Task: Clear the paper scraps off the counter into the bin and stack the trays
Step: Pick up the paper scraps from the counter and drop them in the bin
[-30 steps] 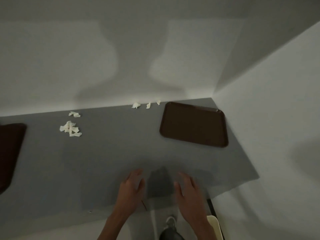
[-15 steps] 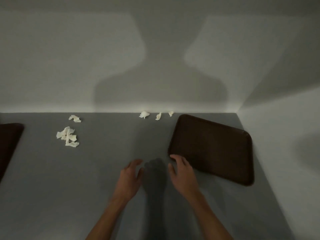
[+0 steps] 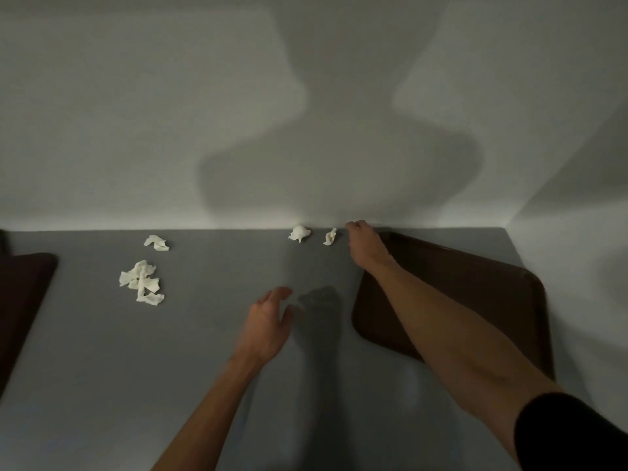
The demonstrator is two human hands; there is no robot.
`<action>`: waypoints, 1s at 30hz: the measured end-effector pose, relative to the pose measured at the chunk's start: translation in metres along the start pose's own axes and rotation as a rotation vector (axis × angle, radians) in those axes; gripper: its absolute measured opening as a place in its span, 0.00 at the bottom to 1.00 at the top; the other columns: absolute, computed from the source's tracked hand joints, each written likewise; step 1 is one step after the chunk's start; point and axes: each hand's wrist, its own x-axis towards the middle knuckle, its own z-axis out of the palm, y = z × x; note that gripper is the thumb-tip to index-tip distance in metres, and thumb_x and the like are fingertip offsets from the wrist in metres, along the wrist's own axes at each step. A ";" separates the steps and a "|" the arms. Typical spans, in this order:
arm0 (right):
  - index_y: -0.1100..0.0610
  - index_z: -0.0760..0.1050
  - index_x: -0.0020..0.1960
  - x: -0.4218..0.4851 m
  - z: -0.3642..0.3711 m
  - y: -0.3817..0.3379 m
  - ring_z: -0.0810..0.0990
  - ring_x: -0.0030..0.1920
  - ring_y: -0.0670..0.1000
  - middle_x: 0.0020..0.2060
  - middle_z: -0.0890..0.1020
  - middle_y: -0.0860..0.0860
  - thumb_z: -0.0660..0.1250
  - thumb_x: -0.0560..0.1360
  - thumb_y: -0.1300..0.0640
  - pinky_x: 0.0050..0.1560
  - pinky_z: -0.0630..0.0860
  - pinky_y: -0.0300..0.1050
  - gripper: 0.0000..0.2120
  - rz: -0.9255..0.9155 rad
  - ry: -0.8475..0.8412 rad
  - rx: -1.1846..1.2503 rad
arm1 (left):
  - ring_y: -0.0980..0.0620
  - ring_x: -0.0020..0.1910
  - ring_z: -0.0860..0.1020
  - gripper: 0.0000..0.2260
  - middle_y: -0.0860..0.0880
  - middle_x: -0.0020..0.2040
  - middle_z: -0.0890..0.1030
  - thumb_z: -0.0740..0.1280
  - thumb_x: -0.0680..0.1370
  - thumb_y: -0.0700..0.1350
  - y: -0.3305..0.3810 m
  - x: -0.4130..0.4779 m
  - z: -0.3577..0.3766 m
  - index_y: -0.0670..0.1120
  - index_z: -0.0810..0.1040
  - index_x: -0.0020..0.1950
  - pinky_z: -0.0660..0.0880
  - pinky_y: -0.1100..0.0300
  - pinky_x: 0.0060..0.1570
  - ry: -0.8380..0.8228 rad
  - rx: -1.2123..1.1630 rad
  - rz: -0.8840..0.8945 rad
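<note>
Paper scraps (image 3: 299, 233) are being picked off the back of the counter (image 3: 204, 368), it seems. The right hand (image 3: 362, 248) is being curled just beside them; whether one is being held cannot be told. The left hand (image 3: 268, 321) is being held open, empty. Next, a small soft pinch is likely being called for.

The scene is dimly lit from behind; a broad body shadow (image 3: 339, 171) is thrown on the wall (image 3: 119, 113), a fainter one on the worktop (image 3: 136, 385). Edges are bowed by the wide lens, and detail is softened.
</note>
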 end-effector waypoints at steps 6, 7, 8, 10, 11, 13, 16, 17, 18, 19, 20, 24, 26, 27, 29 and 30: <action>0.64 0.70 0.70 0.010 0.025 -0.001 0.74 0.66 0.60 0.67 0.74 0.62 0.62 0.80 0.69 0.67 0.73 0.50 0.19 0.070 0.023 0.029 | 0.45 0.56 0.82 0.14 0.46 0.57 0.83 0.70 0.77 0.39 -0.004 0.036 -0.007 0.44 0.79 0.63 0.78 0.54 0.59 0.003 0.037 0.048; 0.64 0.69 0.71 0.007 0.026 -0.003 0.74 0.67 0.60 0.68 0.73 0.62 0.63 0.80 0.69 0.68 0.72 0.49 0.20 0.072 0.038 0.038 | 0.45 0.55 0.83 0.14 0.46 0.57 0.83 0.70 0.77 0.40 -0.004 0.044 -0.007 0.44 0.79 0.63 0.78 0.53 0.58 -0.009 0.046 0.054; 0.64 0.68 0.72 0.005 0.026 -0.005 0.73 0.67 0.60 0.69 0.73 0.62 0.63 0.80 0.69 0.70 0.71 0.49 0.21 0.078 0.041 0.055 | 0.44 0.55 0.83 0.14 0.45 0.56 0.83 0.70 0.77 0.40 -0.005 0.053 -0.006 0.44 0.79 0.63 0.79 0.52 0.57 -0.025 0.056 0.060; 0.66 0.67 0.73 -0.005 0.029 -0.008 0.75 0.66 0.60 0.71 0.70 0.63 0.64 0.80 0.68 0.69 0.71 0.49 0.22 0.142 0.010 0.087 | 0.44 0.55 0.83 0.14 0.45 0.56 0.83 0.68 0.77 0.42 -0.005 0.072 -0.003 0.45 0.78 0.63 0.79 0.51 0.56 -0.056 0.082 0.059; 0.67 0.66 0.73 -0.013 0.031 -0.011 0.78 0.62 0.60 0.71 0.67 0.64 0.66 0.80 0.67 0.66 0.74 0.49 0.23 0.196 -0.003 0.109 | 0.44 0.55 0.83 0.13 0.45 0.56 0.83 0.67 0.77 0.43 -0.004 0.083 -0.003 0.46 0.78 0.62 0.80 0.50 0.55 -0.068 0.093 0.047; 0.67 0.65 0.73 -0.028 0.032 -0.016 0.82 0.51 0.57 0.71 0.62 0.65 0.69 0.79 0.65 0.60 0.79 0.47 0.25 0.245 -0.021 0.105 | 0.41 0.56 0.82 0.14 0.44 0.57 0.83 0.66 0.78 0.44 0.001 0.107 0.001 0.46 0.78 0.63 0.80 0.47 0.56 -0.099 0.114 0.012; 0.67 0.69 0.69 -0.042 0.038 -0.017 0.76 0.38 0.49 0.69 0.63 0.66 0.70 0.79 0.64 0.53 0.81 0.45 0.20 0.273 -0.015 0.179 | 0.37 0.57 0.80 0.16 0.42 0.60 0.80 0.64 0.79 0.46 0.006 0.144 0.007 0.48 0.75 0.67 0.79 0.43 0.56 -0.150 0.186 -0.001; 0.66 0.71 0.68 -0.046 0.040 -0.019 0.75 0.38 0.49 0.68 0.65 0.66 0.69 0.80 0.64 0.53 0.81 0.45 0.18 0.269 -0.016 0.201 | 0.36 0.57 0.79 0.16 0.41 0.60 0.79 0.64 0.79 0.47 0.007 0.154 0.009 0.48 0.74 0.67 0.78 0.42 0.55 -0.146 0.207 0.001; 0.65 0.72 0.67 -0.051 0.042 -0.021 0.75 0.39 0.49 0.67 0.67 0.65 0.68 0.80 0.64 0.53 0.81 0.45 0.16 0.259 -0.016 0.201 | 0.36 0.58 0.78 0.16 0.41 0.61 0.78 0.64 0.80 0.47 0.005 0.165 0.013 0.47 0.74 0.67 0.78 0.42 0.55 -0.136 0.229 0.005; 0.64 0.73 0.67 -0.058 0.043 -0.024 0.76 0.41 0.49 0.66 0.68 0.64 0.67 0.81 0.64 0.54 0.81 0.44 0.15 0.240 -0.023 0.181 | 0.35 0.60 0.76 0.16 0.41 0.63 0.77 0.64 0.80 0.46 0.002 0.173 0.016 0.46 0.73 0.68 0.78 0.41 0.55 -0.128 0.252 0.006; 0.62 0.73 0.67 -0.065 0.045 -0.028 0.78 0.44 0.50 0.66 0.70 0.64 0.67 0.81 0.63 0.55 0.81 0.44 0.15 0.212 -0.026 0.158 | 0.36 0.62 0.75 0.18 0.41 0.66 0.74 0.65 0.80 0.43 -0.001 0.182 0.020 0.46 0.72 0.70 0.77 0.41 0.57 -0.133 0.273 0.003; 0.62 0.70 0.72 -0.099 0.055 -0.041 0.79 0.61 0.60 0.66 0.73 0.65 0.65 0.81 0.66 0.62 0.79 0.50 0.20 0.059 -0.042 0.060 | 0.32 0.64 0.74 0.25 0.37 0.71 0.71 0.67 0.78 0.36 -0.028 0.210 0.041 0.45 0.70 0.75 0.75 0.43 0.64 -0.172 0.255 0.023; 0.64 0.71 0.70 -0.114 0.058 -0.042 0.76 0.64 0.63 0.65 0.74 0.65 0.57 0.82 0.65 0.64 0.77 0.55 0.17 0.021 -0.087 0.049 | 0.31 0.63 0.76 0.23 0.33 0.67 0.74 0.69 0.77 0.33 -0.035 0.214 0.055 0.40 0.75 0.72 0.73 0.47 0.66 -0.205 0.215 0.036; 0.64 0.73 0.67 -0.122 0.059 -0.041 0.76 0.63 0.64 0.64 0.74 0.65 0.52 0.82 0.63 0.64 0.76 0.57 0.18 -0.020 -0.113 0.060 | 0.32 0.63 0.77 0.21 0.33 0.66 0.76 0.69 0.76 0.32 -0.037 0.212 0.063 0.38 0.77 0.69 0.72 0.49 0.67 -0.212 0.210 0.039; 0.63 0.76 0.63 -0.136 0.057 -0.040 0.77 0.59 0.63 0.62 0.74 0.63 0.51 0.82 0.62 0.60 0.74 0.53 0.18 -0.097 -0.103 0.087 | 0.36 0.63 0.78 0.16 0.34 0.64 0.79 0.67 0.76 0.30 -0.034 0.204 0.072 0.37 0.81 0.64 0.73 0.51 0.66 -0.218 0.223 0.041; 0.61 0.77 0.61 -0.142 0.053 -0.039 0.78 0.57 0.61 0.62 0.74 0.60 0.55 0.82 0.63 0.58 0.74 0.51 0.14 -0.094 -0.068 0.125 | 0.37 0.62 0.79 0.15 0.35 0.63 0.80 0.66 0.77 0.31 -0.036 0.200 0.076 0.38 0.82 0.62 0.74 0.51 0.65 -0.201 0.222 0.028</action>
